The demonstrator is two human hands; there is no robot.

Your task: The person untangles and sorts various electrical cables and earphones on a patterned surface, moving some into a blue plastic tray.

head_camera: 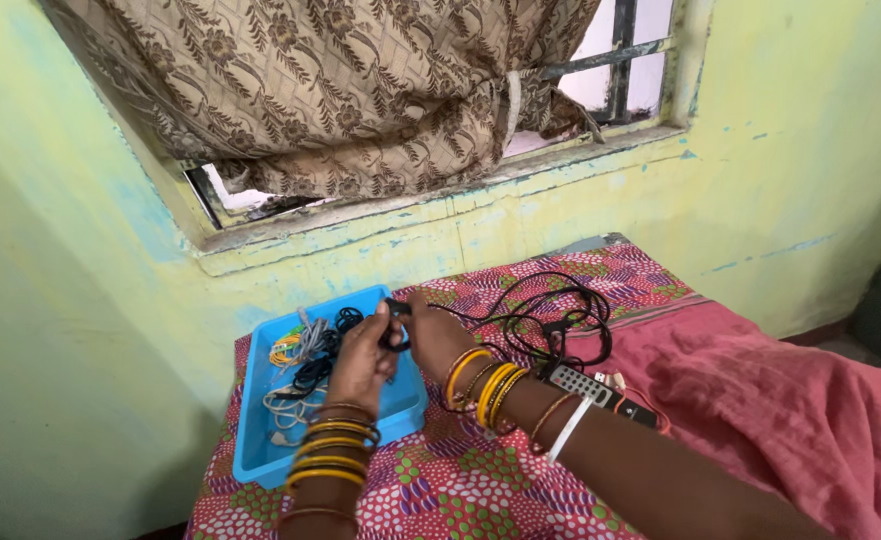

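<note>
While above the blue tray, left hand and right hand pinch a black cable.

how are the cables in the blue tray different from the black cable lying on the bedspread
The cables in the blue tray are several short bundles in yellow, grey, white and dark colours; the black cable on the bedspread is one colour. The tray cables sit inside the blue tray; the black cable sprawls in loose loops on the patterned cloth. Both are thin cords.

Black cable — thin, looped — above blue tray.
</note>
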